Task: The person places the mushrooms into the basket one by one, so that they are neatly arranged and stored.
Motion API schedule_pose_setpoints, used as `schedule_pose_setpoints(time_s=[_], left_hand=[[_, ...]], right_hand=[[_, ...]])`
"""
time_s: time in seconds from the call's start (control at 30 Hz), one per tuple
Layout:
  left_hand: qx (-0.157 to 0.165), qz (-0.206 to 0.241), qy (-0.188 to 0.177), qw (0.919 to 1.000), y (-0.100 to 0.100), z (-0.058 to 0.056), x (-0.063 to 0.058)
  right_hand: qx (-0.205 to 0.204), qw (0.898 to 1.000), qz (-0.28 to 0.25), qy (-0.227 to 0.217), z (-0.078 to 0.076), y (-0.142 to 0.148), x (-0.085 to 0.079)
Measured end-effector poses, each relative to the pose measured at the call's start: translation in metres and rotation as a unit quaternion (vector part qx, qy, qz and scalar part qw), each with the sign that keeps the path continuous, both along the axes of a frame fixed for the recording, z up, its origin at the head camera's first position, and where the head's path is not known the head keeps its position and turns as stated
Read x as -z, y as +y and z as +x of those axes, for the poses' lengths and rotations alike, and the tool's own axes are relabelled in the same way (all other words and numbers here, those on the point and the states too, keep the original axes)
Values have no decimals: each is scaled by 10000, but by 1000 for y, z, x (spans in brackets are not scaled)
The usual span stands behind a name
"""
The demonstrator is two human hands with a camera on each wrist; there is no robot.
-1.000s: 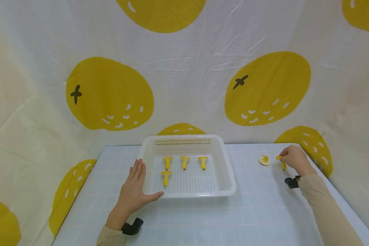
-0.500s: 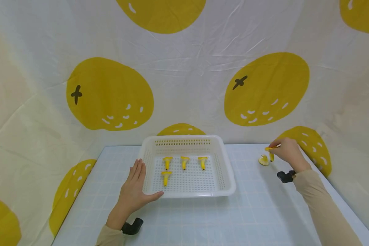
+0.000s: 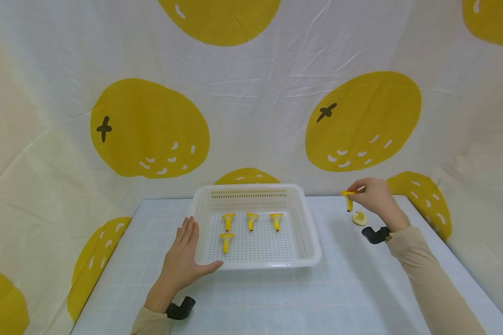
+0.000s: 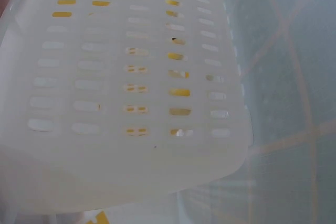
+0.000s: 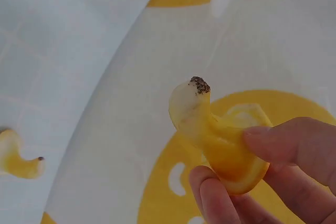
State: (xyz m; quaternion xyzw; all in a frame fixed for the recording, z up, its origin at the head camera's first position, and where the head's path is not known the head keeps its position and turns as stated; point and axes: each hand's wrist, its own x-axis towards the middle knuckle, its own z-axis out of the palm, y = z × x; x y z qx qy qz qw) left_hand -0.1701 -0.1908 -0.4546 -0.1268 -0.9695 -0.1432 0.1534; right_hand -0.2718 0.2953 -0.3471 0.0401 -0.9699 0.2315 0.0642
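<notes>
My right hand (image 3: 375,197) pinches a yellow chanterelle-like mushroom (image 5: 218,142) by its flared cap, between thumb and fingers. Its pale stem ends in a dark speckled tip, hanging downward in the head view. A second such mushroom (image 3: 359,218) lies on the table just below that hand. At the left front corner of a white perforated plastic basket (image 3: 312,228), my left hand (image 3: 180,263) rests with straight fingers along the side and thumb at the front rim. Inside the basket, three mushrooms (image 3: 251,222) form a back row, and one more (image 3: 226,243) lies in front at the left.
A pale blue checked cloth covers the table (image 3: 268,302). Behind and beside it hangs a white curtain (image 3: 255,116) printed with large yellow fruit. Black wrist mounts (image 3: 181,308) sit below both hands. The basket's slotted wall (image 4: 115,150) fills most of the left wrist view.
My right hand has lifted its mushroom off the right side of the table and carried it leftward, past the one lying there. The left hand and basket have stayed put.
</notes>
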Motion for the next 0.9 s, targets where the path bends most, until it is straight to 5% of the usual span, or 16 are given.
schedule_pose_setpoints(time_s=[0.57,0.9], left_hand=[[73,36,116,9999,-1,0,1],[-5,15,-8,10000,1,1,-2]], right_hand=[[-686,9961,-439,339,-2,-68,-29],[-1158,9882,-924,388,-10,-114,-29]])
